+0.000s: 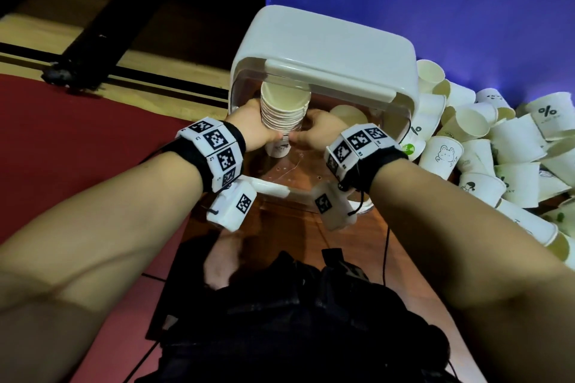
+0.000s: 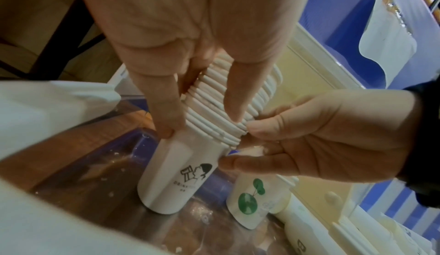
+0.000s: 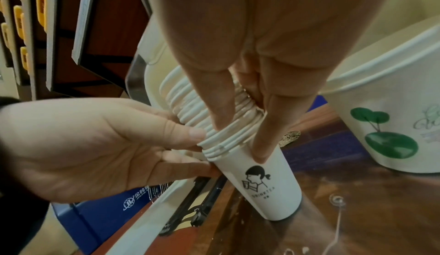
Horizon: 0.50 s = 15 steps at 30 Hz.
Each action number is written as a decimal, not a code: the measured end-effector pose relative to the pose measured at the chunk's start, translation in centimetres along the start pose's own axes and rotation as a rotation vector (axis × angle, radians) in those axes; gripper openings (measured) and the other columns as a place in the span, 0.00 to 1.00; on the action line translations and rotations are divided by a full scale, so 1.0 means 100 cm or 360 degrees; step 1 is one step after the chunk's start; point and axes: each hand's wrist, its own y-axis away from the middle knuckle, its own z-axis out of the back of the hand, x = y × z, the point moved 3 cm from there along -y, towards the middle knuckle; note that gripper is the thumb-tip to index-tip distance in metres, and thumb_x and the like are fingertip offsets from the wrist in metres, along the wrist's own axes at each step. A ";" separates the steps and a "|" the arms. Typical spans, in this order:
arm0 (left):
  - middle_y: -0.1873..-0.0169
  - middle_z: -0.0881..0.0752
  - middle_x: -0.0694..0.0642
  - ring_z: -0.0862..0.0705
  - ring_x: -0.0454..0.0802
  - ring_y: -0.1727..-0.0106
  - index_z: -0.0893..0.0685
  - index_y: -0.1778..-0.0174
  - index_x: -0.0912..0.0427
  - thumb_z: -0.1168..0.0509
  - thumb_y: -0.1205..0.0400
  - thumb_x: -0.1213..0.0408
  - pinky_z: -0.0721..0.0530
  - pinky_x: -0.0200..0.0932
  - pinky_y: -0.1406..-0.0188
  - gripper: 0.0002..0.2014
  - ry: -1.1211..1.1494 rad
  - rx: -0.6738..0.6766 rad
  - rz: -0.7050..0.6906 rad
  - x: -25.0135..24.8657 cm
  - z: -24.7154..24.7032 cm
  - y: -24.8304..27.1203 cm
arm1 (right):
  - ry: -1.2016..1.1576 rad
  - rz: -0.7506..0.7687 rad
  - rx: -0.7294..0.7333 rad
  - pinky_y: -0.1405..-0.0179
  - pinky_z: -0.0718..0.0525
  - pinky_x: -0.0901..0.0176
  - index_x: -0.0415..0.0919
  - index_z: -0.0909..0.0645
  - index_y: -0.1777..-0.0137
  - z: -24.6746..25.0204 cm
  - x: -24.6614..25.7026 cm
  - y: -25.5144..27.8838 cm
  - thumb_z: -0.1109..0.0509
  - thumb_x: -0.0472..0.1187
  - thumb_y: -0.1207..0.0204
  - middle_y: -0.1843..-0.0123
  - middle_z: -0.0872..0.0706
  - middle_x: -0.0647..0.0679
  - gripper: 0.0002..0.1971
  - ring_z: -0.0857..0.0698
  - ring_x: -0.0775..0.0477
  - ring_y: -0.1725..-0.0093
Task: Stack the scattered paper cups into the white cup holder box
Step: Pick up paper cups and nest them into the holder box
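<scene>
While both hands (image 1: pixel 281 134) grip cup stack (image 1: pixel 284 110), base rests inside box (image 1: pixel 326 50).

1. Head view: dim room, the white box lid (image 1: pixel 326 50) brightest, far corners nearly black, forearms stretched by wide-angle bending.
2. Wrist views: soft, slightly blurred, warm light on the cup stack (image 2: pixel 228 104); straight edges bow toward the borders.

1. A blue backdrop (image 1: pixel 435 9) is hanging behind the work area.
2. A red mat (image 1: pixel 77 134) is lying at the left, bordering pale wooden flooring (image 1: pixel 174 19).
3. Dark furniture legs (image 1: pixel 102 25) are crossing that flooring.
4. A glossy brown wooden surface (image 1: pixel 280 227) is reflecting dim light.
</scene>
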 end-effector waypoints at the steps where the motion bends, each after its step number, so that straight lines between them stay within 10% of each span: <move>1: 0.30 0.24 0.62 0.24 0.59 0.31 0.36 0.26 0.65 0.30 0.25 0.59 0.27 0.44 0.37 0.34 0.0025 -0.0012 -0.0001 -0.001 0.001 -0.002 | 0.0007 0.0004 -0.0013 0.49 0.27 0.64 0.37 0.26 0.32 0.001 0.002 -0.003 0.31 0.44 0.25 0.34 0.18 0.41 0.22 0.19 0.43 0.37; 15: 0.32 0.23 0.61 0.23 0.57 0.32 0.35 0.27 0.65 0.28 0.27 0.59 0.26 0.43 0.37 0.35 0.0047 -0.0067 0.0010 0.006 0.001 -0.020 | 0.0053 -0.0039 -0.0053 0.38 0.28 0.59 0.39 0.34 0.25 -0.004 0.002 -0.021 0.32 0.51 0.25 0.26 0.26 0.42 0.31 0.26 0.42 0.29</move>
